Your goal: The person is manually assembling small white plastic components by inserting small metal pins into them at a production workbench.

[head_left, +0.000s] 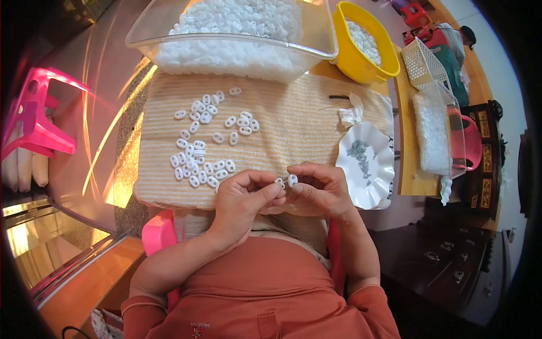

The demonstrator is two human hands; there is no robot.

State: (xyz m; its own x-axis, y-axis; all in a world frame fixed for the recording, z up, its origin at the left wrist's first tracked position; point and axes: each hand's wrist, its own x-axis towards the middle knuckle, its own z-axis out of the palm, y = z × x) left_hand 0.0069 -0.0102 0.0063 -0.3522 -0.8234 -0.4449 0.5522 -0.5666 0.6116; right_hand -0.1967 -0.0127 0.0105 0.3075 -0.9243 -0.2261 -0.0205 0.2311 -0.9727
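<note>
Pinched in my left hand [244, 199] is a small white two-hole plastic piece [279, 182], partly covered by the fingers. Between the thumb and fingertips of my right hand [323, 189] is another white two-hole oval piece [292, 180]. The two pieces are close together over the near edge of the striped cloth [305, 130]; I cannot tell whether they touch. Several similar oval pieces [218, 137] lie loose on the cloth, left of and beyond my left hand. A white scalloped plate [347, 164] with small dark grey-green bits sits right of my right hand.
A clear plastic bin [141, 37] full of white pieces stands at the far side. Beside it is a yellow basin [341, 34] with more. A crumpled white wrapper [353, 113] lies beyond the plate. Pink stool [42, 113] at left; another person [451, 45] at far right.
</note>
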